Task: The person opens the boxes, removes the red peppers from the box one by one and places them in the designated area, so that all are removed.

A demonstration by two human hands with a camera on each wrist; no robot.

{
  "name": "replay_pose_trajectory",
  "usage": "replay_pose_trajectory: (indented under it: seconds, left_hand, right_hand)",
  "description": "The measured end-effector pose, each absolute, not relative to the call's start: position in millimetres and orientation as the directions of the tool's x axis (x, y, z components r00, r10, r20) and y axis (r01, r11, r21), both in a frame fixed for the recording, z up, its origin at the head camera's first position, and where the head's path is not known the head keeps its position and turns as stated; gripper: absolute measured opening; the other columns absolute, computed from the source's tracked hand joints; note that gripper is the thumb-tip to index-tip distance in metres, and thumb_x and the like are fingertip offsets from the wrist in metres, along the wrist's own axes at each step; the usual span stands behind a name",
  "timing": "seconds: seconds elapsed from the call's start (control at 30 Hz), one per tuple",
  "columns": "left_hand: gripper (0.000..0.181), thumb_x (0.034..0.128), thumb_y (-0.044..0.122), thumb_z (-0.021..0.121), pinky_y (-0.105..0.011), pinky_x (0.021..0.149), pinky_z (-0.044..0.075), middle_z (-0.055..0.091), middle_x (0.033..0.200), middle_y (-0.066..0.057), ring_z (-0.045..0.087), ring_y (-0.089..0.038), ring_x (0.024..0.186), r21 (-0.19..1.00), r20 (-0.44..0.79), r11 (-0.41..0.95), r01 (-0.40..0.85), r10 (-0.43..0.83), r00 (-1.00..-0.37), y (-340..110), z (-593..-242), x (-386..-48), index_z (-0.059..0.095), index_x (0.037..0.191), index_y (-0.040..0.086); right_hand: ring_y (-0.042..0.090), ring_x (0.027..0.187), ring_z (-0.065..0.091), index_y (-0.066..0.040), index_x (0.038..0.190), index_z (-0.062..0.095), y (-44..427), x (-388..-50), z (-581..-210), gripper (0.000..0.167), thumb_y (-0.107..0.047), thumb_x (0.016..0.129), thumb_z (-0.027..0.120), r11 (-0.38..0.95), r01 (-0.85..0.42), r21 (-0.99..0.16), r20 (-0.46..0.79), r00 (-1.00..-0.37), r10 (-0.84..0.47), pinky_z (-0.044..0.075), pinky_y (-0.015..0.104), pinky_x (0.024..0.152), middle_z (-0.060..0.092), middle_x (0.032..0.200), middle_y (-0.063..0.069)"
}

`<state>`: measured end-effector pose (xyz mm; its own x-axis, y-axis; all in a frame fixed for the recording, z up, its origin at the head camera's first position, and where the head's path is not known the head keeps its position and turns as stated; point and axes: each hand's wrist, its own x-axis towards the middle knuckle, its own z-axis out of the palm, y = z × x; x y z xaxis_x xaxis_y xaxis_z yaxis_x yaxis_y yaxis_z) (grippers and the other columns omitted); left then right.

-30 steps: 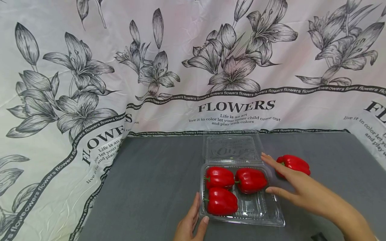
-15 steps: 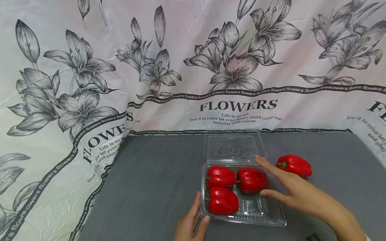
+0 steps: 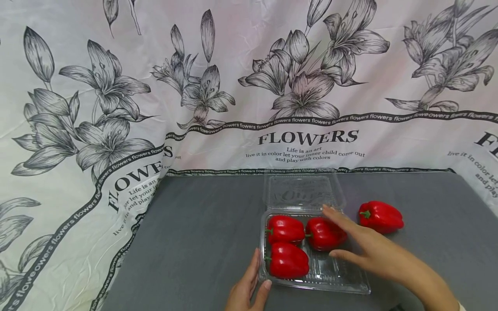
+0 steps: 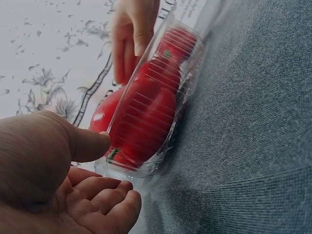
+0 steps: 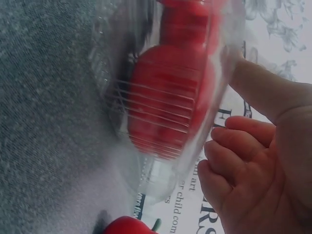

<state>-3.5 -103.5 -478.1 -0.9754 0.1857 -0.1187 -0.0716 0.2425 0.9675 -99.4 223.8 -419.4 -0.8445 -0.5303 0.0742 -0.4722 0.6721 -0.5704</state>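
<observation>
A grey desk [image 3: 202,233] with a woven look carries everything, and a white cloth [image 3: 229,47] printed with lilies in black line and the word FLOWERS hangs behind it and at both sides. A clear plastic container [image 3: 315,285] stands on the desk, its lid [image 3: 303,192] opened back towards the cloth, so that its opened length runs away from the person. Inside lie a left rear pepper [image 3: 287,228], a front pepper [image 3: 289,260] and a right rear pepper [image 3: 323,235] — all red, long axes roughly left to right, green stems to the left. An outer pepper [image 3: 383,217] lies on the desk just right of the container, stem leftward, its axis slanting a little towards the person. The left hand [image 3: 247,287] rests at the container's near left corner, thumb apart from the loosely extended fingers. The right hand [image 3: 365,246] is spread over the right rear pepper and covers part of it — whether it touches is hard to tell. The right wrist view is blurred, with the outer pepper cut off at its bottom edge. A dark object [image 3: 397,307] is cropped at the head view's lower edge, too little shown to identify.
</observation>
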Motion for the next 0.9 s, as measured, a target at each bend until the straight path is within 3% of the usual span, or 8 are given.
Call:
replay_pose_trajectory:
  seconds: [0.4, 0.63, 0.9]
  left_hand:
    - [0.082, 0.1060, 0.039, 0.065, -0.034, 0.119, 0.034, 0.034, 0.169, -0.015, 0.035, -0.032, 0.153, 0.963, -0.139, 0.253, -0.089, 0.190, -0.972, -104.0, -478.1, -4.8, 0.025, 0.167, 0.001]
    - [0.083, 0.1059, 0.040, 0.065, -0.044, 0.120, 0.034, 0.033, 0.169, -0.016, 0.035, -0.033, 0.154, 0.963, -0.144, 0.252, -0.092, 0.195, -0.970, -103.9, -477.4, -5.6, 0.025, 0.167, 0.001]
    - [0.083, 0.1055, 0.041, 0.065, -0.047, 0.119, 0.032, 0.033, 0.170, -0.016, 0.034, -0.034, 0.155, 0.961, -0.158, 0.254, -0.107, 0.191, -0.969, -103.2, -476.2, -6.1, 0.025, 0.167, 0.001]
  right_hand:
    - [0.040, 0.145, 0.051, -0.030, 0.169, 0.028, 216.5, -99.2, -430.1, 0.108, -0.038, 0.082, 0.092, 0.687, -0.492, -0.535, 0.087, -0.841, -0.534, 0.057, 0.053, 0.100, 0.041, 0.168, 0.007]
    - [0.038, 0.146, 0.050, -0.026, 0.169, 0.030, 213.2, -99.6, -432.7, 0.110, -0.034, 0.081, 0.094, 0.707, -0.523, -0.477, 0.111, -0.833, -0.542, 0.054, 0.055, 0.104, 0.040, 0.169, 0.005]
    - [0.034, 0.147, 0.049, -0.027, 0.170, 0.026, 210.0, -99.6, -438.4, 0.112, -0.031, 0.081, 0.095, 0.720, -0.569, -0.398, 0.167, -0.816, -0.553, 0.048, 0.054, 0.109, 0.036, 0.171, 0.003]
